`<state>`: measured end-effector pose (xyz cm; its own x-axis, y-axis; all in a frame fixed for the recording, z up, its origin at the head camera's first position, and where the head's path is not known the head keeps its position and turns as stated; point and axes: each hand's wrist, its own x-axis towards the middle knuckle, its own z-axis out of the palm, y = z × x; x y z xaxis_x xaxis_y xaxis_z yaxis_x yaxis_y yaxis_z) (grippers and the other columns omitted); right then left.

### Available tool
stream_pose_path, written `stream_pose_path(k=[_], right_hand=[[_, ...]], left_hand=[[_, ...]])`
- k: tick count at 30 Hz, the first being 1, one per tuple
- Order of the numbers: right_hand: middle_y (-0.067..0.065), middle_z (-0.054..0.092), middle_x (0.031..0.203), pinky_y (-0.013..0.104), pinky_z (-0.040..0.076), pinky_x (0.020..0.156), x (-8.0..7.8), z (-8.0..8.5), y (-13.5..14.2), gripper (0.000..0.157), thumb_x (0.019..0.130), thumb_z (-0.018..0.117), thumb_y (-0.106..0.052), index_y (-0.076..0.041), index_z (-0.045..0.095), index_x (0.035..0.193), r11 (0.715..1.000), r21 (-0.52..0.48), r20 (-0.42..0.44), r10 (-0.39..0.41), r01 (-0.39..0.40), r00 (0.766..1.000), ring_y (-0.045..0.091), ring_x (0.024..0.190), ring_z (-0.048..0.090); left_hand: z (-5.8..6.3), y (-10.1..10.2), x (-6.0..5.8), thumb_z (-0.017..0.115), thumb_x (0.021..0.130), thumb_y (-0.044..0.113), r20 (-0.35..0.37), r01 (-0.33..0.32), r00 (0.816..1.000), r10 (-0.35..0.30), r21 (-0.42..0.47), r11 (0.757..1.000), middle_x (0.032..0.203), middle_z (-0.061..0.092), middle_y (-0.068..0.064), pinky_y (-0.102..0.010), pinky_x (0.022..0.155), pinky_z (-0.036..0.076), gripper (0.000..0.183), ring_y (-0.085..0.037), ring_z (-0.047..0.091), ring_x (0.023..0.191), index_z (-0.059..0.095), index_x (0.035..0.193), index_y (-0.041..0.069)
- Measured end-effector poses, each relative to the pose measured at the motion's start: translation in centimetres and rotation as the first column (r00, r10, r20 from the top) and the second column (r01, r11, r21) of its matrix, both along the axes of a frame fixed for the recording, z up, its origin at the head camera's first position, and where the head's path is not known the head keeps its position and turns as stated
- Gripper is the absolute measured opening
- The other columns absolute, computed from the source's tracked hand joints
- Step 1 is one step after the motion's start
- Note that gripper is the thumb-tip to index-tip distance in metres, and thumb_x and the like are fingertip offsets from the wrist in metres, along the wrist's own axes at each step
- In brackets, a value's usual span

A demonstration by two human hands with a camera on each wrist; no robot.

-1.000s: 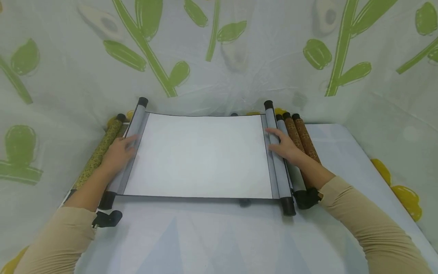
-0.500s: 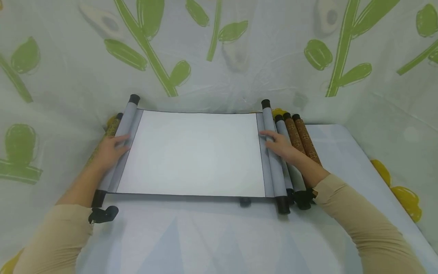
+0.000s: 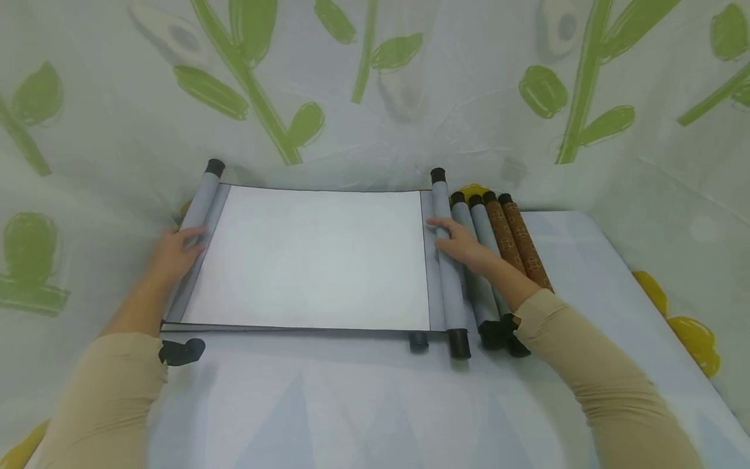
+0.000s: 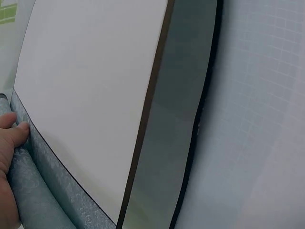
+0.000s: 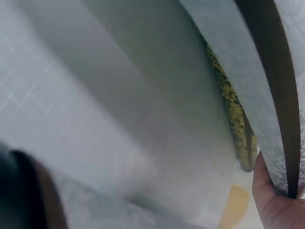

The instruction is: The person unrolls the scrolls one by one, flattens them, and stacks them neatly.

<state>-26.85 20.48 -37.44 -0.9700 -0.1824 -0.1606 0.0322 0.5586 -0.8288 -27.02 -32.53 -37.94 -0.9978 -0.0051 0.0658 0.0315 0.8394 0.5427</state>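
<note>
A hanging scroll (image 3: 310, 260) is spread open between two grey-blue rollers with black end caps, its white panel bare. My left hand (image 3: 174, 253) grips the left roller (image 3: 204, 195), fingertips over its inner side; the left wrist view shows the hand (image 4: 8, 162) at the edge, on patterned grey fabric. The right roller (image 3: 451, 293) is held by my right hand (image 3: 459, 244), its fingers reaching across onto the border. In the right wrist view, part of that hand (image 5: 276, 202) closes around the roller's end. My left arm hides the left roller's lower end.
Right of the scroll lie rolled scrolls: a grey one (image 3: 482, 296), another grey one (image 3: 484, 225) and two brown patterned ones (image 3: 524, 241). A dark cap (image 3: 418, 342) sticks out beneath the lower edge. The right wrist view shows a yellow patterned roll (image 5: 233, 114). A plant-print curtain (image 3: 410, 130) hangs behind.
Both hands have moved the open scroll left and slightly away from me. The grey roll on the right is now more exposed, and the yellow patterned roll at left is now hidden in the head view.
</note>
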Motion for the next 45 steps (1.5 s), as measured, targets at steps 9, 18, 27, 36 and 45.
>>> stream_pose_path(k=[9, 18, 27, 36, 45], right_hand=[[0.014, 0.021, 0.155, 0.050, 0.018, 0.113, -0.5, -0.6, -0.7, 0.054, 0.091, 0.043, -0.007, -0.012, 0.035, 0.145, 0.999, -0.043, 0.015, -0.010, 0.010, 1.000, 0.029, 0.142, 0.016], [0.016, 0.022, 0.154, 0.048, 0.014, 0.115, -1.4, -1.1, -1.4, 0.052, 0.091, 0.043, -0.004, -0.007, 0.037, 0.143, 0.996, -0.086, 0.004, -0.010, 0.011, 1.000, 0.030, 0.143, 0.014], [0.015, 0.025, 0.154, 0.047, 0.016, 0.115, -2.0, -2.3, -2.0, 0.051, 0.089, 0.045, -0.002, -0.008, 0.041, 0.140, 0.996, -0.070, 0.010, -0.062, 0.062, 0.998, 0.029, 0.142, 0.018], [0.015, 0.024, 0.154, 0.047, 0.020, 0.113, -1.7, -3.1, -2.2, 0.048, 0.093, 0.044, -0.006, -0.008, 0.039, 0.141, 0.995, -0.077, 0.057, -0.061, 0.066, 0.996, 0.030, 0.142, 0.019], [0.018, 0.024, 0.153, 0.048, 0.024, 0.111, -1.6, -3.7, -1.9, 0.048, 0.094, 0.045, -0.007, -0.006, 0.039, 0.141, 0.993, -0.095, 0.062, -0.067, 0.073, 0.996, 0.033, 0.139, 0.023]], left_hand=[[-0.3, -0.1, -0.4, 0.043, 0.099, 0.014, -0.017, -0.048, 0.999, 0.047, -0.068, 0.997, 0.130, 0.029, -0.041, -0.064, 0.081, 0.037, 0.042, -0.056, 0.036, 0.112, 0.042, 0.139, 0.002], [-0.7, 0.3, -0.9, 0.044, 0.098, 0.012, 0.000, -0.093, 0.996, 0.094, -0.132, 0.987, 0.134, 0.029, -0.040, -0.066, 0.090, 0.035, 0.041, -0.057, 0.033, 0.119, 0.043, 0.139, 0.003], [-1.6, 0.2, -0.3, 0.045, 0.098, 0.011, -0.007, -0.092, 0.996, 0.092, -0.178, 0.980, 0.130, 0.030, -0.040, -0.066, 0.091, 0.035, 0.039, -0.057, 0.034, 0.117, 0.046, 0.136, 0.002], [-3.7, -0.2, 0.2, 0.045, 0.098, 0.010, 0.004, -0.088, 0.996, 0.091, -0.214, 0.973, 0.128, 0.032, -0.041, -0.067, 0.091, 0.033, 0.038, -0.058, 0.034, 0.116, 0.046, 0.135, 0.000], [-5.1, -0.5, -0.2, 0.044, 0.098, 0.012, 0.021, -0.110, 0.993, 0.118, -0.227, 0.968, 0.127, 0.032, -0.041, -0.068, 0.092, 0.032, 0.038, -0.058, 0.034, 0.116, 0.046, 0.135, 0.001]])
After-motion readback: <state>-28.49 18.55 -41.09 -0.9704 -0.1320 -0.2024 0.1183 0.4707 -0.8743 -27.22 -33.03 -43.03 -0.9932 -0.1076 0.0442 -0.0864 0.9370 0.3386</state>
